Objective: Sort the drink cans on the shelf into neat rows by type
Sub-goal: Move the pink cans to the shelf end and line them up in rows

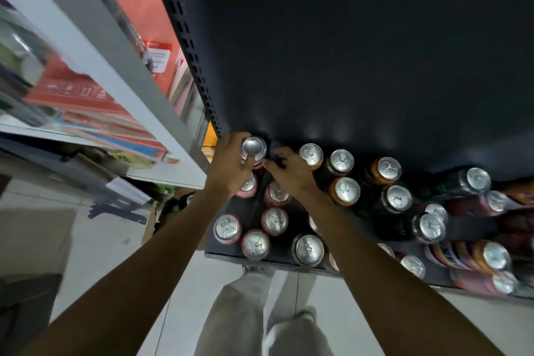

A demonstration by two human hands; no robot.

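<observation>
Pale trouser legs [248,315] and a tiled floor [109,254] are seen nearest, below the two bare forearms reaching up to the dark shelf [231,211]. At the shelf's front edge a black can [308,249] stands upright among pink cans [227,228], which are gathered at the left end in what reads as the start of a row by type. Further right, cans are left lying on their sides and heaped near the orange cans [344,190], so that part is judged unsorted.

Deeper in, the left hand [231,165] is curled round a pink-banded can [254,149], thumb laid on its rim, and the can is held tilted at the back left corner against the rear panel [346,52], probably so that it can be seated behind the other pink ones. The right hand [289,170] is placed just beside it, fingers bent toward the can's foot; whether anything is pinched there cannot be told, since the fingertips are hidden in shadow. It is likely kept there to steady the can or nudge neighbours aside.

Beyond, a slotted upright [185,37] is seen.
</observation>
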